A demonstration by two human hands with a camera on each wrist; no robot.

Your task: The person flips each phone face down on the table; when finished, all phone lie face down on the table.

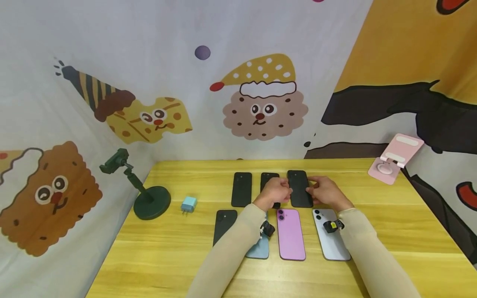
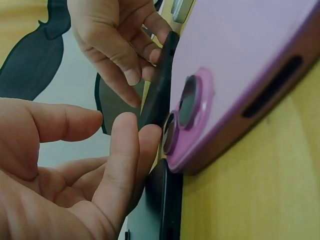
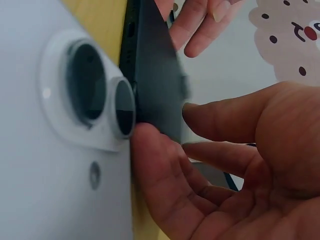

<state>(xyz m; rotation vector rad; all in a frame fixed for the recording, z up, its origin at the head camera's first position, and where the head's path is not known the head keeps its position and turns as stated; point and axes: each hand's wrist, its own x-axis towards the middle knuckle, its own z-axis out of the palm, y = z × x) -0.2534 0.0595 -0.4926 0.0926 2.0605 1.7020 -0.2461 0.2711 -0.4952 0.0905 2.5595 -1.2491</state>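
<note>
Both hands are at a black phone that lies on the wooden table at the right end of the back row. My left hand is at its left side, fingertips close to the edge; the left wrist view shows these fingers loosely extended. On the opposite side, my right hand has fingertips at the edge, with thumb and fingers apart in the right wrist view. Partly behind the left hand lies another black phone. A pink phone and a white phone lie nearer, below the hands.
Another black phone ends the back row at left. A dark phone and a blue phone lie partly under the left sleeve. Left stand a blue charger plug and green phone stand; a pink stand is back right.
</note>
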